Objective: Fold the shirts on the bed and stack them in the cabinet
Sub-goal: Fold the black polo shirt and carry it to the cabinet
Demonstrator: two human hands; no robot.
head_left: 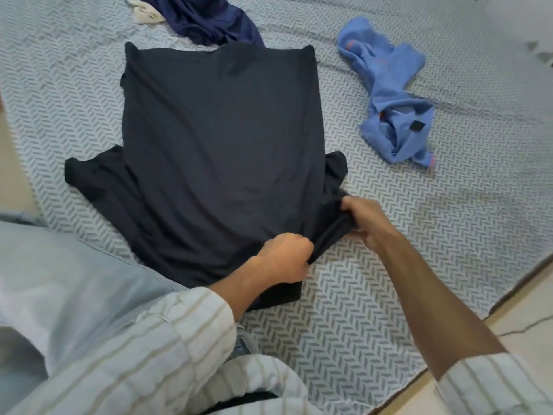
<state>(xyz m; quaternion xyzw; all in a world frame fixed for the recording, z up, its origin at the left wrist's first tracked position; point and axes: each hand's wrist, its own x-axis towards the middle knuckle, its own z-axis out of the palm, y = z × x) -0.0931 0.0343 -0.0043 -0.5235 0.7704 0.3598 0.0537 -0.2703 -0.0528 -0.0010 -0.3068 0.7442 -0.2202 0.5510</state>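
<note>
Herringbone-patterned grey and white bedding covers the bed [389,295], which fills most of the frame, its edge running diagonally across the lower right where pale floor [526,319] shows. Three shirts lie on it, plus one small cream cloth [148,12] at the top left edge. One black shirt [215,151] is spread flat in the centre, its hem toward the top of the frame and its shoulders toward the bottom; one sleeve sticks out at centre left, the other is bunched at centre right. One navy shirt [209,22] lies crumpled at the top centre, touching the black shirt's far edge. One light blue shirt [392,94] lies crumpled at the upper right, well apart from the black one, with a strip of bare bedding between them. Both hands work at the black shirt's right sleeve: the left hand [284,256] has its fingers curled tight on the fabric near the shoulder, and the right hand [365,220] pinches the sleeve's bunched end just beside it. Both forearms come out of white striped sleeves at the bottom of the frame. Open bedding lies to the right of the hands and along the left side of the frame.
</note>
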